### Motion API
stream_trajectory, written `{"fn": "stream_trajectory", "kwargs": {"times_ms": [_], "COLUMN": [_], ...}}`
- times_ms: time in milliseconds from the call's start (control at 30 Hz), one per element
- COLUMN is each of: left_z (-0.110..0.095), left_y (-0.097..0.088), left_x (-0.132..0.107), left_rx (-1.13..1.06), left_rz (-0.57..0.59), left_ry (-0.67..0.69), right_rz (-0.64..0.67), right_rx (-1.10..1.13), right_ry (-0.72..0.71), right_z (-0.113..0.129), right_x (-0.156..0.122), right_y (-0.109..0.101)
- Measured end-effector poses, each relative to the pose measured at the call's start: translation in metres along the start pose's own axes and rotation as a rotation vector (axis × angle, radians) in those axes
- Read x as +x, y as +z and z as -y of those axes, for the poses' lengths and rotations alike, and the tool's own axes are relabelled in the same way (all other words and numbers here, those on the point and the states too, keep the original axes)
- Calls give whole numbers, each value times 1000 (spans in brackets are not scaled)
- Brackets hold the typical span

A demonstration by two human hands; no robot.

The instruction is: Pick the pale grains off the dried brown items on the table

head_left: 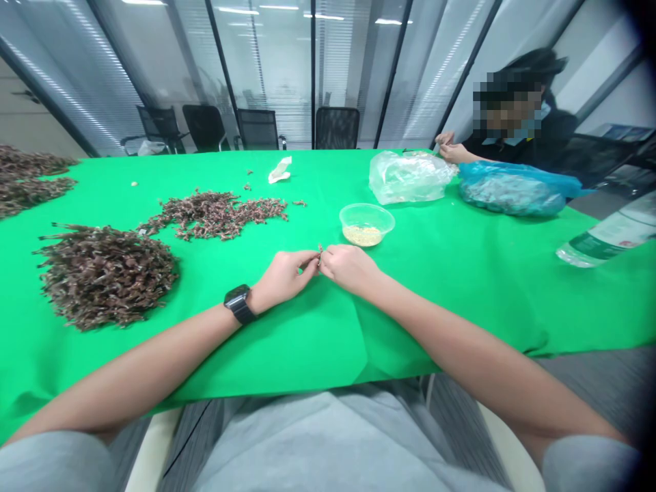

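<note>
A small brown sprig (318,257) is being pinched over the green desk (307,342) by the left hand (284,277) and the right hand (348,268), both grips closed on it. Much is left: a big heap (105,277) and a smaller heap (212,215) of sprigs are being kept nearby, and pale seeds (363,236) are being held in a clear bowl (367,209).

A vivid green tablecloth (287,342) covers the table, and on its left lie heaps of dark brown sprigs (105,277) flecked with pale tan. Toward the far right, a bright blue plastic bag (512,191) shows greyish-brown contents, while pale yellow grains (363,236) line the bottom of a clear tub (367,215) nearer the middle. One small brown sprig (318,257) shows at centre, and grey sleeves (51,465) appear at the near edge.
</note>
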State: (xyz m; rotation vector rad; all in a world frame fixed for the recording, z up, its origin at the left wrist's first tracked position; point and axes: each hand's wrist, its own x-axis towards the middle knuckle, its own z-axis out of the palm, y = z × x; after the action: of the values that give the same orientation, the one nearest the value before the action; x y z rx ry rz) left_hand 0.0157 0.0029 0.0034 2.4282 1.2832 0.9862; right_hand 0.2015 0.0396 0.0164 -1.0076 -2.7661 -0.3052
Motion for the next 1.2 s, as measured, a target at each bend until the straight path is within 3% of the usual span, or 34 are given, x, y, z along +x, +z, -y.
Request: {"fn": "stream_trajectory", "kwargs": {"times_ms": [200,367,500,867,1200], "left_z": [2,4,3,0,-2], "left_y": [0,1,2,4,3], "left_x": [0,0,0,0,-1], "left_rx": [33,3,-44,-8,-33], "left_rz": [19,-36,-75,-135,-108], "left_ry": [16,34,29,16,23], "right_rz": [-77,-253,-323,-300,-316], "right_rx": [94,441,678,462,650], "right_ry": [27,177,210,87,138], "right_z": [-1,-4,-7,-14,-12], "right_x": [1,2,2,-1,0], "right_y": [8,13,11,13,14]}}
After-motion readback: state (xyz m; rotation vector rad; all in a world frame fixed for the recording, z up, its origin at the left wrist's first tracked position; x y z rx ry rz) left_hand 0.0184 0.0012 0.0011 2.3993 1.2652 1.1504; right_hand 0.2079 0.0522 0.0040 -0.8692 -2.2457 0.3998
